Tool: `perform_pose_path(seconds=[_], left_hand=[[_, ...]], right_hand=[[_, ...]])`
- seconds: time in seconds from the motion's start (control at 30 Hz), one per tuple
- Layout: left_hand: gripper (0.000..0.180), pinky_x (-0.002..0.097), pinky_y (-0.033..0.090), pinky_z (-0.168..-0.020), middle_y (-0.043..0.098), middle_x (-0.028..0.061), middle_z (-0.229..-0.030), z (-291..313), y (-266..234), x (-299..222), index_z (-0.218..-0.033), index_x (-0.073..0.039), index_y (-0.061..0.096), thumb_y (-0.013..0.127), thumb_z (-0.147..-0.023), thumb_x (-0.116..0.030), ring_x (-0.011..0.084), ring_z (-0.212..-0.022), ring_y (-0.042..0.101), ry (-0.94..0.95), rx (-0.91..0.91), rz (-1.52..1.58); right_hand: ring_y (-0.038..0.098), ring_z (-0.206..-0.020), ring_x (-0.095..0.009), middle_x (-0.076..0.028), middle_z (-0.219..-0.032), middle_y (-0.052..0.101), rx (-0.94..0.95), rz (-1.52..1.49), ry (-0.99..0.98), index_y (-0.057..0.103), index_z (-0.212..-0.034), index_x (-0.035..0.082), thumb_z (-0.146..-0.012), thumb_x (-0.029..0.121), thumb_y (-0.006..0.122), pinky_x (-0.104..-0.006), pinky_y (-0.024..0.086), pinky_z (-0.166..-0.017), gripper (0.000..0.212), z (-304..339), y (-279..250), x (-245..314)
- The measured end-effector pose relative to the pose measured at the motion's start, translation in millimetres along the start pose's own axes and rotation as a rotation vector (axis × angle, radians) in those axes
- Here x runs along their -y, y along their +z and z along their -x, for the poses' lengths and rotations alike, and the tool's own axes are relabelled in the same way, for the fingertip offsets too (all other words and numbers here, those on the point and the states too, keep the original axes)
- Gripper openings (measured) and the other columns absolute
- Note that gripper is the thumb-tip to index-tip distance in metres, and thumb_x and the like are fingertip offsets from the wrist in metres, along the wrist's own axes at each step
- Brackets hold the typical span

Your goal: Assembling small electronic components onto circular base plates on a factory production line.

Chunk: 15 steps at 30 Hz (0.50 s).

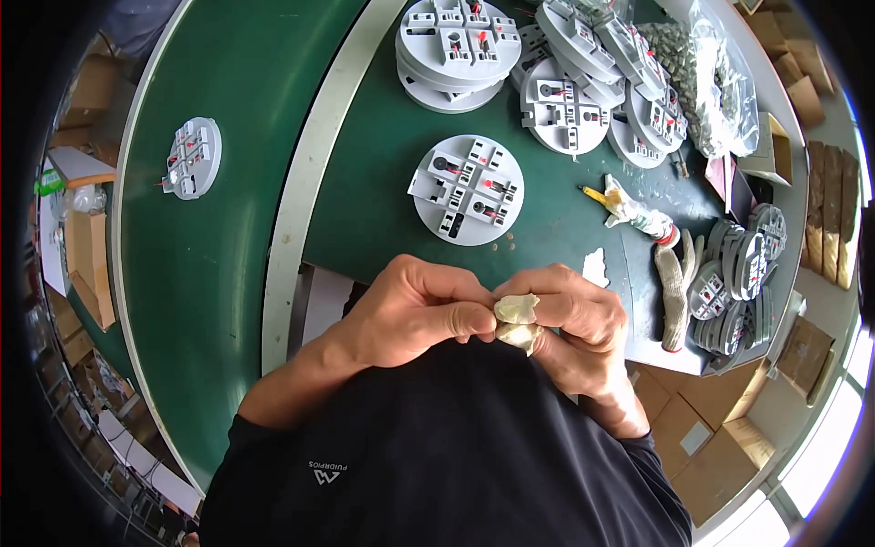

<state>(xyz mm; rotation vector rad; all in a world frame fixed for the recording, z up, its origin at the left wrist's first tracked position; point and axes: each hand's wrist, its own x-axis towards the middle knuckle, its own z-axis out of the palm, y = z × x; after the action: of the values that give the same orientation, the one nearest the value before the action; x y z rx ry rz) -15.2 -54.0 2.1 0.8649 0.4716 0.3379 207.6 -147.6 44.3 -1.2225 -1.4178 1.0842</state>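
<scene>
Left hand (415,314) and right hand (579,324) pinch a pale scrap (517,311) at their meeting fingertips; the disc (469,191) lies toward 11 o'clock (left nearer).

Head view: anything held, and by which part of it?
Pale-yellow material: the left hand appears to pinch its left edge. It sits at the fingertips of the right hand; gripped or worn there, can't tell.

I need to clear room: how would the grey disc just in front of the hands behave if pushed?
The grey disc looks stiff, its crisp edges suggesting hard plastic. Lying flat, it would probably slide rather than tip or roll. Its small black and red parts might shift; how firmly they sit isn't clear.
</scene>
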Motion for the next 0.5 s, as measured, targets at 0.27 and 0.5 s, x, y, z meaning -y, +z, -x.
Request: perform_pose_path(seconds=[0.27, 0.5], left_hand=[[0.044, 0.0356, 0.058, -0.089, 0.076, 0.0125, -0.119, 1, -17, -4, -0.126, 0.0, 0.075, 0.092, -0.09, -0.02, 0.0227, -0.1, 0.07, 0.375, -0.398, -0.646], [0.096, 0.0523, 0.045, -0.121, 0.055, 0.0208, -0.158, -19, -27, -17, -0.151, 0.003, 0.058, 0.101, -0.07, -0.024, 0.0409, -0.144, 0.055, 0.561, -0.456, -1.392]], right_hand=[[0.075, -0.093, -0.027, -0.012, -0.111, 0.08, -0.174, 0.488, -0.112, 0.076, -0.107, 0.004, -0.087, -0.005, 0.081, -0.0389, 0.06, -0.08, 0.023, -49, 5, -28], [0.071, -0.09, -0.035, -0.014, -0.112, 0.079, -0.068, 0.75, -0.19, 0.074, -0.101, 0.003, -0.079, -0.006, 0.081, -0.044, 0.059, -0.082, 0.025, -54, 9, -34]])
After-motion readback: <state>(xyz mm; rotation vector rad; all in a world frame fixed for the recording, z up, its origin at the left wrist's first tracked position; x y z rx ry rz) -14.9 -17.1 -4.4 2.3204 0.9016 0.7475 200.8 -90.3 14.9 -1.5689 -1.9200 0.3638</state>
